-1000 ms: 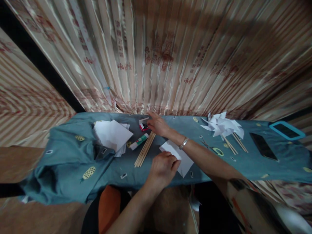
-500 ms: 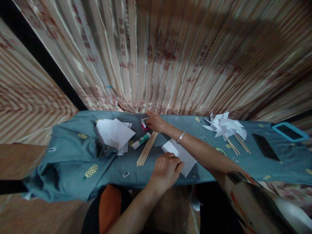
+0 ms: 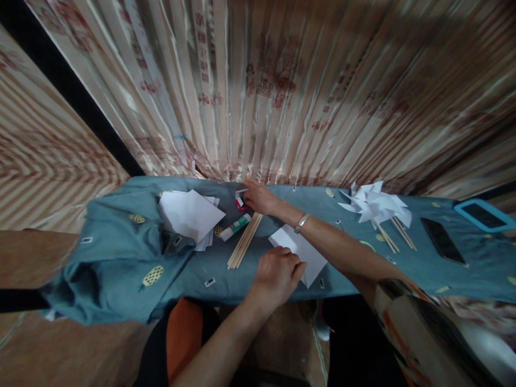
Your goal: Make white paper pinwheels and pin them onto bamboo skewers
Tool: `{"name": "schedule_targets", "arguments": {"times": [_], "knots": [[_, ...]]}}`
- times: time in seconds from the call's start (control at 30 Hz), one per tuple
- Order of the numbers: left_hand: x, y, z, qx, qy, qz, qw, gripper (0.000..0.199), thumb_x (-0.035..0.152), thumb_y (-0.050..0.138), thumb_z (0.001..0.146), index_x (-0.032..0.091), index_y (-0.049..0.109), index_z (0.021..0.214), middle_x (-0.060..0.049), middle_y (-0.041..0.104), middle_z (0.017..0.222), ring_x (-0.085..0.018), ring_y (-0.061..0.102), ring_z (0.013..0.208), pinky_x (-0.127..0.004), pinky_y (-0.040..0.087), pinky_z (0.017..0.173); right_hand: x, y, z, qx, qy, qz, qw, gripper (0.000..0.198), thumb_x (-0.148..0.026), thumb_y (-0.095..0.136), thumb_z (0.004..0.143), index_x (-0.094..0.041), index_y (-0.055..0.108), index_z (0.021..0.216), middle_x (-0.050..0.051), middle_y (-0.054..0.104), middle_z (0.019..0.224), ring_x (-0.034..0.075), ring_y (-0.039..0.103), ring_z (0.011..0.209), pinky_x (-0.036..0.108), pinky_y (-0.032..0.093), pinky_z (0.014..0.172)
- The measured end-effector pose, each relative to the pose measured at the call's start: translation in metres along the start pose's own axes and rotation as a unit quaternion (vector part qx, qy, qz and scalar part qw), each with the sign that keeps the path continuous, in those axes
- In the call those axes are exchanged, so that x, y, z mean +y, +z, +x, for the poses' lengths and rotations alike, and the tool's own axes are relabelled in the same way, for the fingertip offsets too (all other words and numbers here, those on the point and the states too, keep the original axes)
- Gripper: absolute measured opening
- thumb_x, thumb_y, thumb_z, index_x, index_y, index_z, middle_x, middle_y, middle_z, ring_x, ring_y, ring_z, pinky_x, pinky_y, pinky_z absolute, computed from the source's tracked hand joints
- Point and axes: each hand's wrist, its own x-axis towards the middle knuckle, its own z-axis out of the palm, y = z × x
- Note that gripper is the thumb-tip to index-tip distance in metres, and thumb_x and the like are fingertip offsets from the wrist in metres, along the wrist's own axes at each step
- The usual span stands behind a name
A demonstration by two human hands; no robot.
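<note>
My right hand (image 3: pixel 260 198), with a silver bracelet at its wrist, stretches to the back of the bench; its bent fingers close at a small red-and-white box (image 3: pixel 241 202). Nearer me, my left hand (image 3: pixel 278 271) is curled into a loose fist over the edge of a white paper square (image 3: pixel 300 250); whatever is inside its fingers is hidden. Left of my right hand lies a glue stick (image 3: pixel 235 227) with a green-and-white label. Beside it is a bundle of thin wooden sticks (image 3: pixel 244 242). Farther left, white paper sheets (image 3: pixel 191 215) are stacked unevenly.
White paper pinwheels (image 3: pixel 374 204) on wooden sticks lie to the right. Beyond them are a dark phone (image 3: pixel 442 240) and a blue-framed device (image 3: pixel 486 215). A blue-green cloth (image 3: pixel 153 242) covers the narrow bench, bunched at the left. A pleated curtain (image 3: pixel 266 97) hangs directly behind.
The view has shifted slightly, so the bench sits a little higher. Both hands stay in nearly the same places, the right at the small box and the left over the paper square.
</note>
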Motion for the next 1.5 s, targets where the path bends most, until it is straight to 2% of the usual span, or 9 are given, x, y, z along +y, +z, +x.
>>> {"name": "schedule_targets", "arguments": {"times": [0.23,0.37,0.6,0.73,0.93,1.2,1.3,1.43,1.5], "knots": [[0.002,0.007,-0.005,-0.016,0.017,0.001,1.000,0.030,0.028,0.051,0.098,0.012,0.074,0.087,-0.008,0.073,0.088,-0.022,0.068,0.090,-0.031,0.051,0.083,-0.011,0.004,-0.039,0.076,0.019,0.064,0.995,0.024,-0.012,0.049,0.092,-0.013,0.072,0.099,0.016,0.056,0.137,0.027,0.052,0.127,0.044,0.041,0.109],[0.002,0.009,-0.006,-0.030,0.016,0.005,0.999,0.029,0.028,0.052,0.097,0.012,0.074,0.089,-0.008,0.073,0.089,-0.023,0.068,0.091,-0.032,0.051,0.083,-0.007,0.006,-0.040,0.106,0.030,0.042,0.993,0.023,-0.010,0.052,0.089,-0.013,0.073,0.099,0.016,0.053,0.141,0.029,0.046,0.133,0.047,0.038,0.112],[0.000,0.010,-0.006,-0.032,0.009,0.003,0.999,0.028,0.027,0.052,0.098,0.013,0.074,0.089,-0.008,0.073,0.089,-0.022,0.068,0.092,-0.031,0.051,0.083,0.001,0.002,-0.013,0.052,0.020,0.035,0.998,0.017,-0.008,0.059,0.082,-0.013,0.075,0.087,0.016,0.058,0.130,0.029,0.046,0.129,0.047,0.033,0.114],[-0.001,0.013,-0.007,-0.021,0.007,-0.002,1.000,0.027,0.027,0.052,0.097,0.014,0.074,0.088,-0.008,0.072,0.089,-0.022,0.068,0.093,-0.031,0.051,0.083,0.001,0.001,0.000,0.003,0.007,-0.011,1.000,0.014,-0.012,0.060,0.084,-0.012,0.074,0.082,0.015,0.062,0.117,0.028,0.048,0.124,0.047,0.034,0.112],[-0.002,0.015,-0.007,-0.019,0.013,0.007,1.000,0.027,0.026,0.052,0.097,0.015,0.073,0.085,-0.007,0.072,0.087,-0.021,0.068,0.091,-0.030,0.051,0.083,-0.002,-0.001,0.010,-0.037,-0.003,-0.055,0.998,0.020,-0.011,0.055,0.088,-0.008,0.074,0.084,0.019,0.064,0.117,0.028,0.048,0.126,0.043,0.035,0.111],[-0.002,0.019,-0.006,-0.027,0.038,-0.008,0.999,0.015,0.018,0.058,0.092,0.015,0.072,0.091,-0.007,0.071,0.093,-0.022,0.065,0.096,-0.032,0.051,0.090,0.000,-0.009,-0.003,-0.019,0.003,-0.015,1.000,0.019,-0.007,0.055,0.088,-0.013,0.073,0.087,0.015,0.063,0.123,0.026,0.052,0.123,0.041,0.040,0.108],[0.000,0.022,-0.006,-0.053,0.045,0.001,0.998,0.016,0.017,0.056,0.092,0.015,0.072,0.090,-0.007,0.071,0.094,-0.022,0.065,0.096,-0.032,0.050,0.091,-0.009,-0.013,-0.003,0.010,0.012,-0.011,1.000,0.022,-0.009,0.051,0.092,-0.012,0.072,0.089,0.015,0.064,0.120,0.025,0.056,0.117,0.041,0.042,0.105],[0.002,0.024,-0.006,-0.064,0.046,0.005,0.997,0.020,0.015,0.053,0.093,0.016,0.071,0.086,-0.007,0.071,0.092,-0.021,0.065,0.094,-0.032,0.050,0.092,-0.038,-0.022,-0.001,0.033,-0.023,-0.013,0.999,0.024,-0.012,0.047,0.096,-0.007,0.069,0.105,0.019,0.057,0.134,0.026,0.055,0.119,0.038,0.041,0.105],[0.003,0.024,-0.006,-0.066,0.042,0.006,0.997,0.021,0.014,0.052,0.093,0.016,0.071,0.084,-0.007,0.071,0.091,-0.021,0.066,0.093,-0.033,0.049,0.093,-0.053,-0.024,-0.003,-0.006,-0.075,-0.006,0.997,0.021,-0.021,0.054,0.096,-0.008,0.069,0.101,0.016,0.067,0.117,0.025,0.060,0.108,0.037,0.044,0.097]]}}
